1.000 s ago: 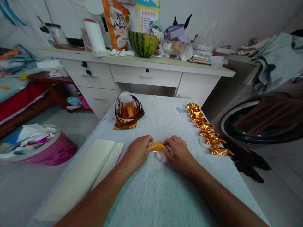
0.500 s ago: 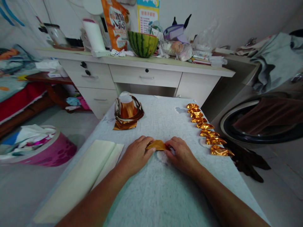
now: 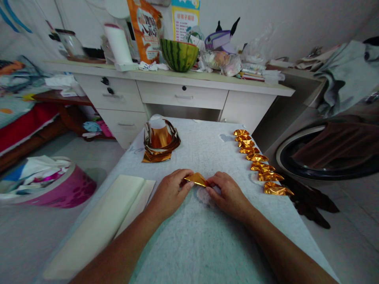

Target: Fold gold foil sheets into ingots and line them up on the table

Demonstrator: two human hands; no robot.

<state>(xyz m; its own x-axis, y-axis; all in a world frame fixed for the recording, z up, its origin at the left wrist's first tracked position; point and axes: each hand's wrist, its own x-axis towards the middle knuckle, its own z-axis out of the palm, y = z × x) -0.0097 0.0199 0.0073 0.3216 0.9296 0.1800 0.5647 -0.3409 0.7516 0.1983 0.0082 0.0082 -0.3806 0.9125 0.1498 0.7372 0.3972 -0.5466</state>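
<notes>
- The foil (image 3: 196, 179) lay mid-table (image 3: 192, 244), between both hands — a small gold folded piece.
- It looked feather-light, thin, slick and quick to crease; best pinched at its pointed ends.
- The left hand (image 3: 170, 192) pinched its left tip, fingers nearly closed.
- The right hand (image 3: 229, 194) nipped the right end, fingers curled low — knuckles on the cloth.

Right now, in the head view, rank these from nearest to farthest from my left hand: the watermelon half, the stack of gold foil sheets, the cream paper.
From the left hand:
1. Cream paper, just left on the table.
2. Stack of gold foil sheets, ahead on the table.
3. Watermelon half, on the desk beyond.
</notes>
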